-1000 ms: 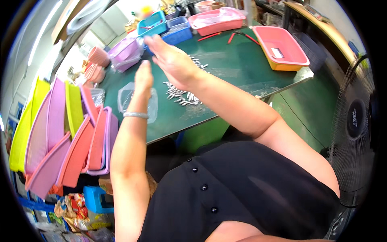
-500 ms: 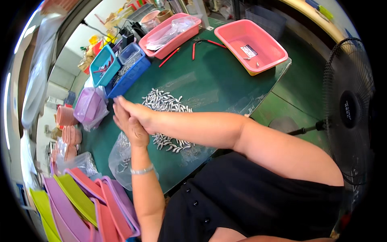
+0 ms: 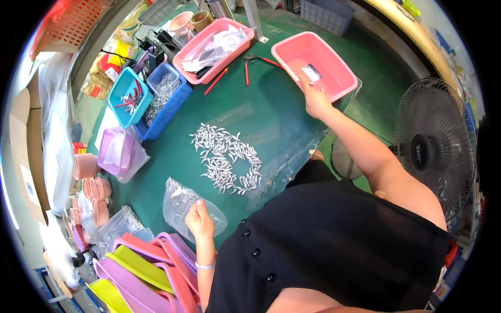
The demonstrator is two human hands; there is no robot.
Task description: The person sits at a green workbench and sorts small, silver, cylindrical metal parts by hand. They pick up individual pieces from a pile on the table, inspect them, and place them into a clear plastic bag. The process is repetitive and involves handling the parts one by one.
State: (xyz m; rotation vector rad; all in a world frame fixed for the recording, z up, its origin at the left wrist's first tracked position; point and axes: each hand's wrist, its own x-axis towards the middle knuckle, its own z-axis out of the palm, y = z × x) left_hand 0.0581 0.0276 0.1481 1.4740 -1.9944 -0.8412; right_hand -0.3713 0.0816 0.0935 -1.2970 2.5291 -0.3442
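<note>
My right hand (image 3: 317, 100) is closed on the near left rim of a pink basin (image 3: 342, 68), which has a white label and small silvery pieces inside. Curled fingers on my left hand (image 3: 200, 221) hide whatever they may hold. It hovers over a clear plastic bag (image 3: 177, 197) with small metal pieces in it; whether it touches the bag I cannot tell. Many small curved silvery pieces (image 3: 222, 177) lie spread in a loose ring on the green table (image 3: 188, 117), between my hands.
Red-handled pliers (image 3: 247, 73) lie behind the pieces. A pink tray (image 3: 190, 75) of bags, a teal basket (image 3: 123, 112), a blue basket (image 3: 169, 107) and a purple basket (image 3: 116, 151) line the far left. Coloured bins (image 3: 143, 268) are stacked near left. A black fan (image 3: 422, 151) stands at right.
My hands, pressed together over the table before, have come apart. The right moved to the pink basin, and the left dropped toward the plastic bag. The view has shifted.
</note>
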